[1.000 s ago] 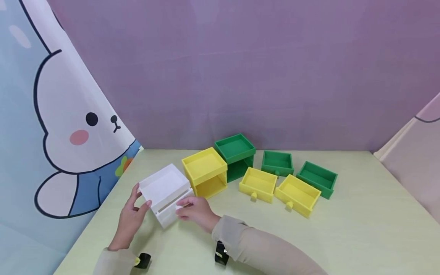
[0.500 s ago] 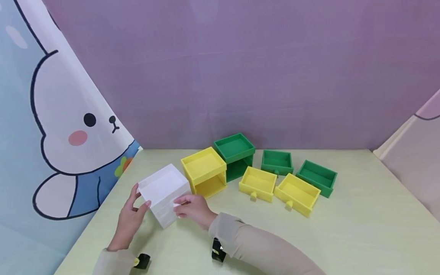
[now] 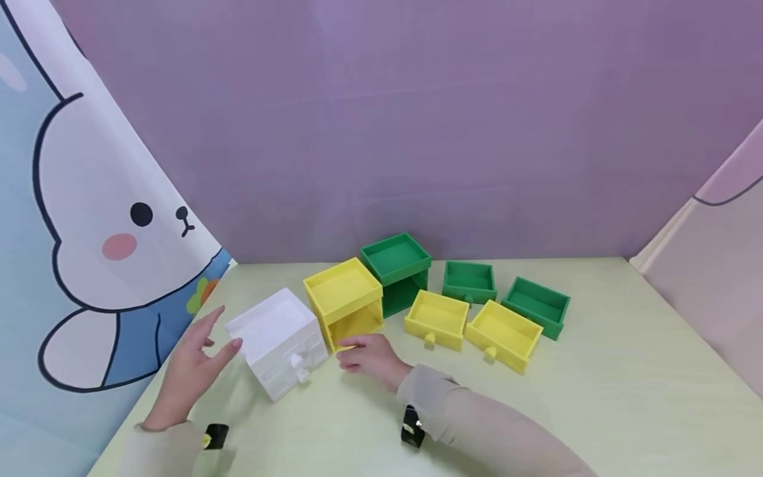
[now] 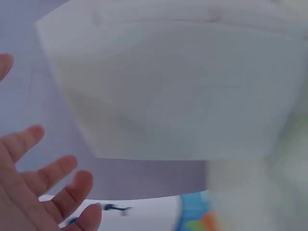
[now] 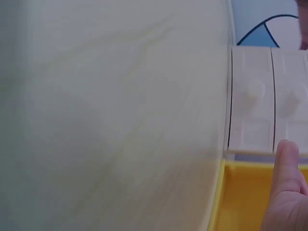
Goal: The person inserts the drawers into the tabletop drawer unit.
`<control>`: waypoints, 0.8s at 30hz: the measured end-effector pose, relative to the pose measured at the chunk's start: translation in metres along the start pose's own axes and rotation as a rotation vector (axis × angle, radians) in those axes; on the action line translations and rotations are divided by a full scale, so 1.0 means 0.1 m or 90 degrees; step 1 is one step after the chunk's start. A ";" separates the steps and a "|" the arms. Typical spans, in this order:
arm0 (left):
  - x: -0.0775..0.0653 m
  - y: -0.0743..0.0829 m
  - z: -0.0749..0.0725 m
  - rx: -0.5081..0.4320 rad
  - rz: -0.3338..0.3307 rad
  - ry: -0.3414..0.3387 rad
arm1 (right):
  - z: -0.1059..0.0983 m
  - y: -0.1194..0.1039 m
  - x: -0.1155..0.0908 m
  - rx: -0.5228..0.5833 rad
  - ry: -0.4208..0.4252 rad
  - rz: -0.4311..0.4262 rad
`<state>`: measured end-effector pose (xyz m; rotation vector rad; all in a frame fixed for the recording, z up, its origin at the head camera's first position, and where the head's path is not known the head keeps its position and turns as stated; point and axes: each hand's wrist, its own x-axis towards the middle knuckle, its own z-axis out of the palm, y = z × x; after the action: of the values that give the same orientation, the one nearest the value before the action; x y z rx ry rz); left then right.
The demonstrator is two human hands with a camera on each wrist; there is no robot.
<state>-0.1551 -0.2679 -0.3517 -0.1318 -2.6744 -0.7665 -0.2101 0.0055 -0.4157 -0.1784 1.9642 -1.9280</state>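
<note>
A white cabinet [image 3: 277, 331] with a tray-like top stands at the left, both drawers pushed in flush and their white knobs [image 3: 297, 361] facing front. My left hand [image 3: 191, 368] is beside its left side, fingers and thumb spread and holding nothing; in the left wrist view the fingers stand apart from the white wall [image 4: 173, 91]. My right hand [image 3: 372, 361] is in front of the yellow cabinet [image 3: 342, 288], whose drawer space is bare. No object shows in its fingers. Near the right fingertips, in the right wrist view, are the white drawer fronts [image 5: 252, 101].
Behind the yellow cabinet stands a green cabinet [image 3: 396, 258] with an open front. To the right lie two yellow drawers [image 3: 438, 318] with round knobs and two green drawers [image 3: 536, 308]. A purple cloth [image 3: 417, 132] hangs behind the table [image 3: 596, 397].
The white cabinet's upper drawer has slid in fully. My right hand has let go of its knob and moved right; my left hand has come off the cabinet leftward. The head view has shifted slightly.
</note>
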 end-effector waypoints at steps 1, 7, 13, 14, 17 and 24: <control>0.03 0.06 -0.02 0.023 0.036 0.017 | -0.06 0.01 -0.01 0.002 0.003 -0.003; 0.26 0.52 0.01 0.153 0.138 0.023 | -0.43 0.03 -0.08 0.050 0.031 -0.023; 0.57 0.85 0.18 0.180 0.084 -0.084 | -0.82 -0.02 -0.21 0.051 0.069 -0.007; 0.61 0.88 0.21 0.185 0.066 -0.107 | -0.87 -0.01 -0.23 0.049 0.072 -0.005; 0.73 0.91 0.31 0.209 0.006 -0.174 | -1.03 0.02 -0.29 0.036 0.066 -0.007; 0.87 0.85 0.57 0.189 -0.115 -0.281 | -1.23 0.06 -0.40 0.012 0.125 -0.013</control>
<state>-0.2378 -0.1665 -0.3231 0.0215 -3.2214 -0.4154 -0.2154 0.1353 -0.4164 -0.0032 2.0724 -2.0444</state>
